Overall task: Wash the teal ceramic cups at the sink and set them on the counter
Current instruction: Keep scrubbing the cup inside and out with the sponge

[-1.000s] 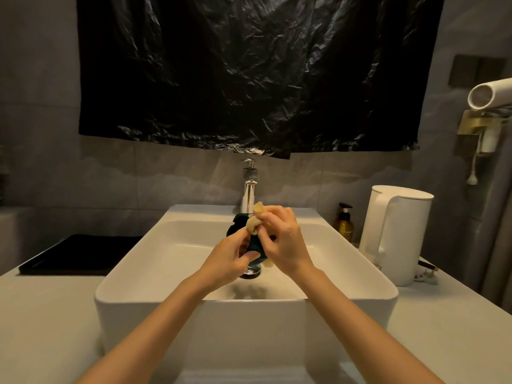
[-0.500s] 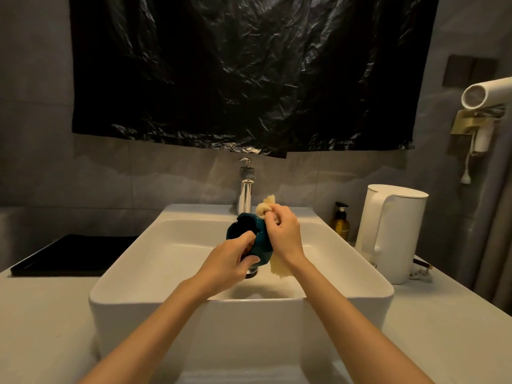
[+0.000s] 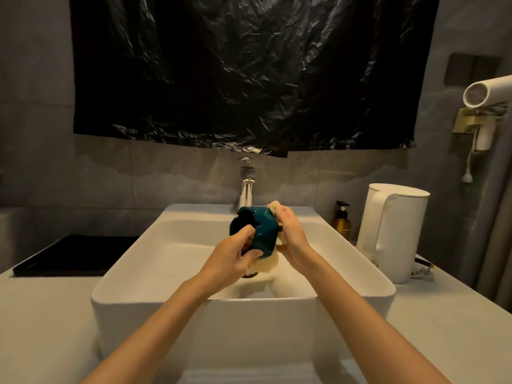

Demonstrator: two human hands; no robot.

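So both hands are up over the white rectangular ceramic basin, dead centre of the shot. The left hand is clamped round the teal faceted ceramic cup, thumb on the near side and fingers curled into the rim area. The cup is tipped on its side with the dark opening pointing toward 9 o'clock, and it's held in the air above the basin, not touching it. The right hand is closed on a pale yellow sponge and pressing it against the cup's outer wall on the 3 o'clock side. You can see a bit of sponge poking out above the fingers, and more yellow stuff hanging under the cup, which looks like the same sponge, though I can't tell for sure.

At 12 o'clock from the cup, right behind it, is a chrome tap on the basin's back ledge. Over at 3 o'clock on the pale grey table there's an amber pump bottle with a black top, then a white plastic electric kettle just beside it. The bottle has a label, but the print is way too small and dim to read. No brand visible on the kettle either.

At 9 o'clock, a flat black tray sits on the table just left of the basin. A crinkled black plastic sheet covers the wall at 12, and a white wall-mounted hair dryer hangs at about 2 o'clock.
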